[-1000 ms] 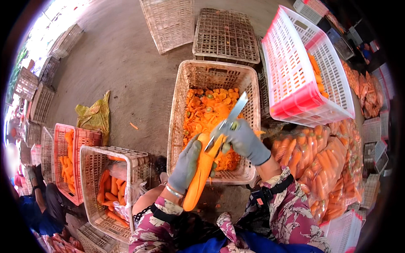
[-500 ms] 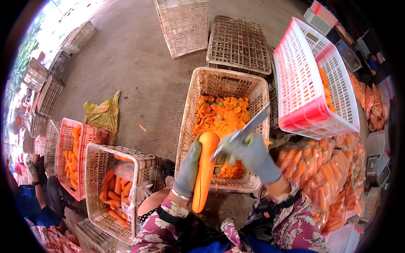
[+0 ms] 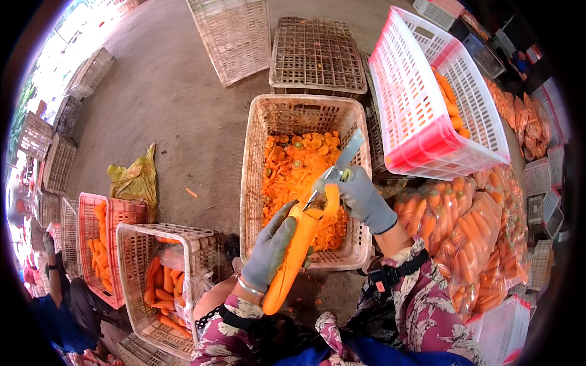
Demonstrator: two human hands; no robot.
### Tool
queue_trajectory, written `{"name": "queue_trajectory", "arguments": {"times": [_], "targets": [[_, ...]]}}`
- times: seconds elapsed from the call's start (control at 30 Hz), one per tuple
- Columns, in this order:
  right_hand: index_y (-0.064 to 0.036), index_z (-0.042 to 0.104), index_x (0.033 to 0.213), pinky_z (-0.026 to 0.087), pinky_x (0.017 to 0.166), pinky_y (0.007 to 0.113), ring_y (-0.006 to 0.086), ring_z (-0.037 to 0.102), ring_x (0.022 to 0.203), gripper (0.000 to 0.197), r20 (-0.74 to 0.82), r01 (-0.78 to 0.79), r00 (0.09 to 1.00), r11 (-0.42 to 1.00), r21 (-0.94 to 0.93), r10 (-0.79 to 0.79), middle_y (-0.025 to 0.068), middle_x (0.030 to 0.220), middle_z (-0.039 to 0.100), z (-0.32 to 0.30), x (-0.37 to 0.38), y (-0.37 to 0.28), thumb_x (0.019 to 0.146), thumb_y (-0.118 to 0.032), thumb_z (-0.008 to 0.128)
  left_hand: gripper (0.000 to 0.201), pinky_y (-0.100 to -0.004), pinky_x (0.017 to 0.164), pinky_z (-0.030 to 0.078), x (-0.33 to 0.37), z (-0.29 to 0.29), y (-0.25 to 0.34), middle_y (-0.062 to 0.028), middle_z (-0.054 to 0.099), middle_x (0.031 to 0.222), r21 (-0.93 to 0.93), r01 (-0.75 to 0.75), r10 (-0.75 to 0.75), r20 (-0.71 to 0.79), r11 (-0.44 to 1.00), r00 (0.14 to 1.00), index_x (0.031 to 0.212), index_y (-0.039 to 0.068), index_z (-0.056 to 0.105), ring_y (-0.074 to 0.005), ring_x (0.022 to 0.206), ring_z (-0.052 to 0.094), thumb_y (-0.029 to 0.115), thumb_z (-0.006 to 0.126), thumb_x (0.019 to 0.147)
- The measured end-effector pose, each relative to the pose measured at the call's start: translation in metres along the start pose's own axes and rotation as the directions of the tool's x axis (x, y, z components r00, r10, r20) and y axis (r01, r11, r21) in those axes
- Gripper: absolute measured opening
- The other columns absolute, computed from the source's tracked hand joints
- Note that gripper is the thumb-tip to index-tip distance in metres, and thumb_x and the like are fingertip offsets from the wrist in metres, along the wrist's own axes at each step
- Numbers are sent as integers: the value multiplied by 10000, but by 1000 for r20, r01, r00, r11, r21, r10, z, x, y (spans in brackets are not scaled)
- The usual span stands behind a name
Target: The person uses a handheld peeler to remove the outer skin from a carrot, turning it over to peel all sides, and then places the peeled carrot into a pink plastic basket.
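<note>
My left hand [image 3: 273, 247], in a grey glove, is closed round a large carrot [image 3: 292, 262] that tilts up and to the right. My gloved right hand [image 3: 361, 194] grips a metal peeler [image 3: 314, 197], its end against the carrot's upper end. A strip of peel [image 3: 331, 200] curls off there. Out of the far side of that hand juts a flat knife blade [image 3: 350, 150]; whether it belongs to the same tool I cannot tell. Below both hands stands a dirty white crate [image 3: 251, 177] holding carrot peelings and cut ends [image 3: 293, 165].
At the right, bagged carrots [image 3: 470, 232] lie beneath a tilted white-and-red crate [image 3: 421, 143] with carrots. To the left are a carrot-filled crate [image 3: 126, 262], a red crate [image 3: 128, 213] and a yellow-green cloth [image 3: 134, 180]. An upturned crate [image 3: 317, 55] sits ahead. Another person [image 3: 55, 305] is at far left.
The view has shifted, so the crates appear further left. My right hand and the peeler have come to the carrot's upper end, where a peel strip now curls. The carrot is tilted more.
</note>
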State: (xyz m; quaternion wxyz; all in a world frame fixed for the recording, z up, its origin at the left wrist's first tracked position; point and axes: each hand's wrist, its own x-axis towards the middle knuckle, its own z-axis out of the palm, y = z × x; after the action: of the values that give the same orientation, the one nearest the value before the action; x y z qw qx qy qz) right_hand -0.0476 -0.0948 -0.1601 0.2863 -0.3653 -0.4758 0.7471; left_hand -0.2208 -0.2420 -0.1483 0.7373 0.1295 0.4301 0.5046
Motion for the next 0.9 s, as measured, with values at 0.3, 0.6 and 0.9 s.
{"name": "queue_trajectory", "arguments": {"times": [0.3,0.6,0.9], "targets": [[48,658,881,460,462,252,126,579,497,189,-3,-36,999,999,-26,36,86,748,667,-1,4,-3,908,-139,662,575,-339,542,597,2,-6,3,-123,661,986,-82,45,-46,-15,996,999,1466,81,384,-214,690,684,368,567,1002],[25,628,860,470,471,261,149,588,488,131,-119,-18,992,996,90,28,69,676,619,-6,6,6,882,-101,653,586,-342,516,588,10,-9,-1,-141,663,973,-111,35,-32,22,993,999,1474,81,368,-233,653,683,366,565,1002],[41,690,857,490,565,313,185,661,607,265,-247,178,855,706,-685,-456,133,743,704,-19,12,3,873,-220,735,593,-320,573,597,8,-19,-4,-134,652,1035,-150,10,1,70,989,998,1406,64,432,-211,722,688,462,559,985]]}}
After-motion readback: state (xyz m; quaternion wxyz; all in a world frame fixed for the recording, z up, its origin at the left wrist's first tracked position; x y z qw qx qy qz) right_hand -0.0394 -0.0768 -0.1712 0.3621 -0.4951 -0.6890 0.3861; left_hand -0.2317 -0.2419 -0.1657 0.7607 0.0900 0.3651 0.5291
